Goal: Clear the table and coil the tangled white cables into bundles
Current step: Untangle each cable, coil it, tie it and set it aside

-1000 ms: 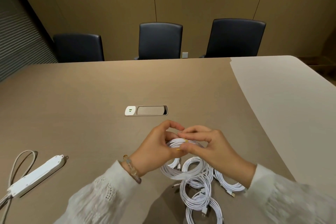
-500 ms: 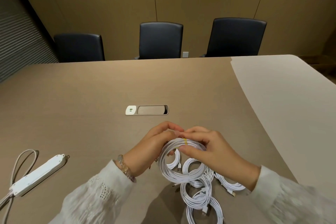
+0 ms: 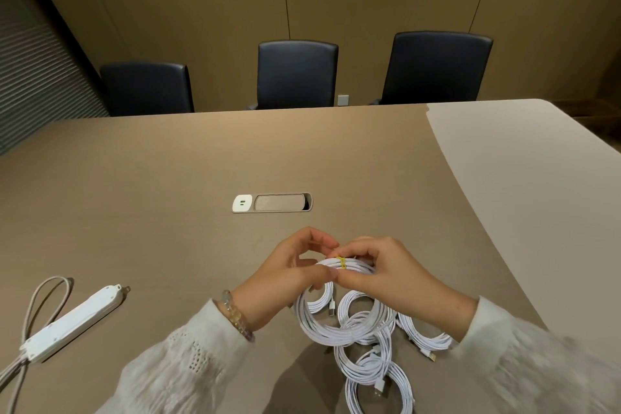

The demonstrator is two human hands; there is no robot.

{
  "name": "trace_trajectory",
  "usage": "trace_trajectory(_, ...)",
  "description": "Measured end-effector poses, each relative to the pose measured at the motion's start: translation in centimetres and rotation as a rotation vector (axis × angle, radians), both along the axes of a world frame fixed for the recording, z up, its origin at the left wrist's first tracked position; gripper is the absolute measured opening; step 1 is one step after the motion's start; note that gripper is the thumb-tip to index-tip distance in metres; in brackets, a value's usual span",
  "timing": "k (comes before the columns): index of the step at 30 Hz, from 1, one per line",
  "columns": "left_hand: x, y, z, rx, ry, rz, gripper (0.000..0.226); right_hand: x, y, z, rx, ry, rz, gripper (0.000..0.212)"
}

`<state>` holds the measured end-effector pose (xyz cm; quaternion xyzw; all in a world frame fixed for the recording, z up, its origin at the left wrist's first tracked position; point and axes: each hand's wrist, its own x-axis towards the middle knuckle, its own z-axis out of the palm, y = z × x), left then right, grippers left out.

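Note:
I hold a coiled white cable upright over the table, its top strands gathered under a small yellow tie. My left hand pinches the coil's top from the left. My right hand pinches it from the right, fingertips at the tie. Below and behind this coil lie several other coiled white cables on the brown table, some with plugs showing.
A white power strip with its looped cord lies at the near left. A table socket box sits in the middle. Three dark chairs stand along the far edge. The table's right part is lighter grey.
Both hands stayed at the coil's top, shifting slightly; the yellow tie has come into view on the gathered strands and now sits between my fingertips.

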<state>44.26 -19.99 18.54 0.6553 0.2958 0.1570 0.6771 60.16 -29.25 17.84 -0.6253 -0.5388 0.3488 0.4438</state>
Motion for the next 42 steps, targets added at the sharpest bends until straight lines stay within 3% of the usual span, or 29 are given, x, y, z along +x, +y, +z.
trace_trajectory(7,-0.6,0.3,-0.6,0.028,-0.005,-0.019,0.041,0.2,0.0,-0.8,0.032,-0.071,0.043,0.017)
trace_trajectory(13,-1.4,-0.3,-1.8,0.103,0.060,0.081,0.033,-1.4,0.3,-2.2,0.082,-0.799,0.191,0.041)
trace_trajectory(15,-2.0,-0.3,-2.2,0.150,0.069,0.111,0.031,-2.4,0.8,-2.6,0.023,-0.911,0.193,0.033)
trace_trajectory(18,-3.8,0.0,-2.9,0.241,0.111,0.147,0.031,-3.8,1.6,-3.1,-0.016,-0.660,0.206,0.012)
trace_trajectory(22,-7.2,1.1,-4.4,0.231,0.212,0.269,0.041,-5.1,2.9,-4.4,-0.122,-0.191,0.036,0.022)
trace_trajectory(24,-9.1,1.4,-5.1,0.081,0.226,0.391,0.058,-6.5,3.8,-5.3,-0.189,0.011,-0.052,0.020)
trace_trajectory(26,-10.7,1.5,-5.6,-0.190,0.184,0.500,0.074,-8.3,4.7,-6.4,-0.225,0.182,-0.129,0.020)
trace_trajectory(29,-12.5,1.9,-6.6,-0.461,0.047,0.634,0.058,-11.6,5.8,-7.7,-0.248,0.405,-0.232,0.021)
trace_trajectory(34,-17.0,4.1,-9.4,-0.454,0.089,0.668,0.019,-17.2,7.9,-11.0,-0.273,0.511,-0.354,0.015)
trace_trajectory(42,-22.6,7.6,-15.5,-0.493,0.318,0.660,0.010,-23.5,10.0,-18.3,-0.471,0.463,-0.411,0.027)
